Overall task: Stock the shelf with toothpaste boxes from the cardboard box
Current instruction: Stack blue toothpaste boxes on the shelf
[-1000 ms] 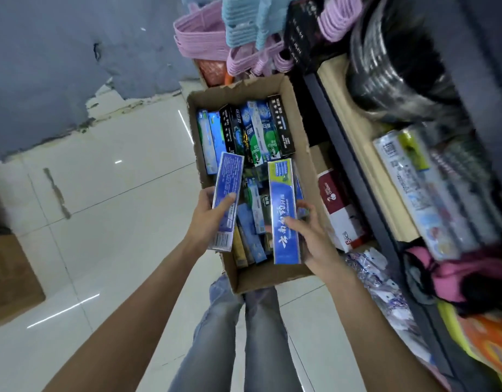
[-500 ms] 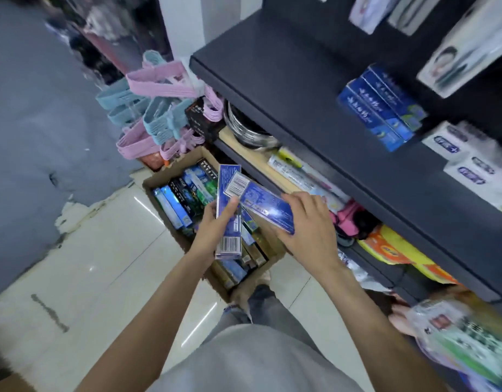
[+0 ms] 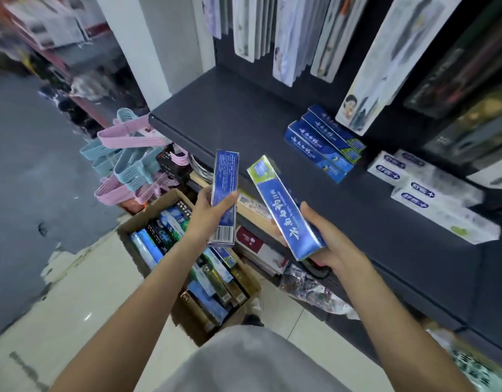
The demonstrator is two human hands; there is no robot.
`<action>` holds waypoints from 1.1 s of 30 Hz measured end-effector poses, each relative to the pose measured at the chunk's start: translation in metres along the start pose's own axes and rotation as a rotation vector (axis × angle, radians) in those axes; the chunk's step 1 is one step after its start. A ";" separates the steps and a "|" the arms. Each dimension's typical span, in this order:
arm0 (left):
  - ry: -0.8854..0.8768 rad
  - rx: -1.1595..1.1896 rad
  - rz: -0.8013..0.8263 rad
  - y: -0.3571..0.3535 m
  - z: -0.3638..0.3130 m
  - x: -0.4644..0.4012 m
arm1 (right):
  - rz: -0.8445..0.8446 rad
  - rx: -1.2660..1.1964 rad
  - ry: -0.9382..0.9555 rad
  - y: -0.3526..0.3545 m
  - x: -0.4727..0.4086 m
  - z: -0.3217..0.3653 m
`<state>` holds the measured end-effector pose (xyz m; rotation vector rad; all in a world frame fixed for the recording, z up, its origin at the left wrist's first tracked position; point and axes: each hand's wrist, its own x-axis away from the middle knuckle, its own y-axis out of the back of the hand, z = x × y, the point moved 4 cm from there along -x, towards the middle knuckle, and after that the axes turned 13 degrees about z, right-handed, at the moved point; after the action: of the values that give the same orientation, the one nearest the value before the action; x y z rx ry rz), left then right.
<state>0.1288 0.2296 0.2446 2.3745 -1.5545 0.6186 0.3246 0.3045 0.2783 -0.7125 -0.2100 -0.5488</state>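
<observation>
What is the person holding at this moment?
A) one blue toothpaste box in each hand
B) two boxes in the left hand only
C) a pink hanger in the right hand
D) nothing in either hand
A: the left hand grips one blue toothpaste box, and the right hand holds another blue toothpaste box with a green end, both raised before the dark shelf.

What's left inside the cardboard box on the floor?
The cardboard box holds many toothpaste boxes, blue, green and dark, lying packed together. The left forearm covers its middle; lower layers cannot be seen.

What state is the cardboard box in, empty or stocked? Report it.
Stocked: the cardboard box on the floor, open-topped, shows many toothpaste boxes packed inside.
</observation>
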 end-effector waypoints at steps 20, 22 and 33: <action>0.048 -0.039 0.140 -0.045 -0.010 -0.068 | -0.330 -0.017 0.321 0.059 -0.061 0.030; 0.107 0.081 0.167 -0.048 -0.005 -0.074 | -0.390 -0.126 0.400 0.054 -0.067 0.030; 0.187 0.524 0.228 -0.073 0.010 -0.102 | -0.712 0.248 0.474 0.082 -0.031 0.027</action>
<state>0.1626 0.3384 0.1903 2.3933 -1.7554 1.4070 0.3435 0.3860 0.2406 -0.2314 -0.0787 -1.3263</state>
